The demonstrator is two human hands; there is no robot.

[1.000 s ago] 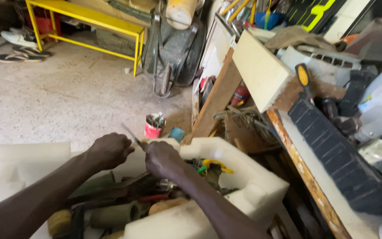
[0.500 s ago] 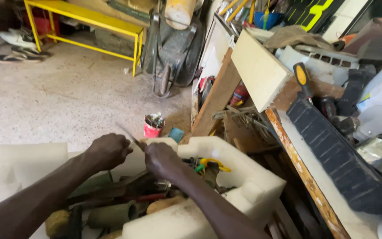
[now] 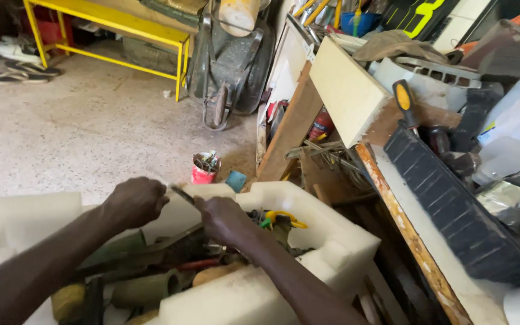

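A white foam box [image 3: 332, 241] in front of me is full of old hand tools with wooden, green and red handles. Over it, my left hand [image 3: 135, 201] and my right hand [image 3: 224, 218] are both closed around the ends of a thin dark metal tool [image 3: 182, 194] that spans the gap between them. A yellow-handled tool [image 3: 281, 218] lies in the box just right of my right hand. What the fingers hide of the thin tool cannot be made out.
A red can [image 3: 203, 168] of small items stands on the speckled floor beyond the box. A cluttered workbench [image 3: 410, 235] with a black panel and a screwdriver [image 3: 405, 105] is at right. A wheelbarrow [image 3: 227, 66] and a yellow metal frame [image 3: 109, 27] stand further back.
Both hands have stayed over the box gripping the thin tool, with only a slight shift of the hands and the view.
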